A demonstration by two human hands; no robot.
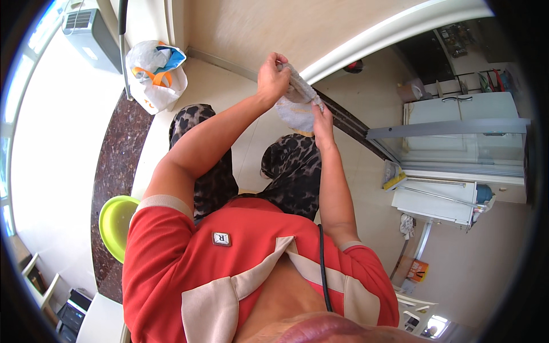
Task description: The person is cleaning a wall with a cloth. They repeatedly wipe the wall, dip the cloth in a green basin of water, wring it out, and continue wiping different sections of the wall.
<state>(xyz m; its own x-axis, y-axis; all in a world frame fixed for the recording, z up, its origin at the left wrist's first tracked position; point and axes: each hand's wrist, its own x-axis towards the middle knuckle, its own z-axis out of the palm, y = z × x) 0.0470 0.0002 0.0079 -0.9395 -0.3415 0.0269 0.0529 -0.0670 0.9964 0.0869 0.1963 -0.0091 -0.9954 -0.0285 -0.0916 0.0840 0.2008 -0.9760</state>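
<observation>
A grey, towel-like cloth (300,89) is stretched between my two hands, folded or bunched into a slanting strip. My left hand (274,76) grips its upper end. At the lower right end, the fingers of my right hand (322,122) are closed on it. Beneath the cloth shows a pale grey rounded piece with yellowish marks (296,116); I cannot tell whether it is a mat on the floor or a separate cloth. My legs in patterned dark trousers (296,171) are just behind it.
A sliding-door track (343,122) crosses the floor at right, near a glass door panel (450,128). A white shopping bag (161,88) stands at upper left. A lime-green basin (112,229) sits on the dark stone ledge (116,171). A yellow-headed broom (394,182) lies at right.
</observation>
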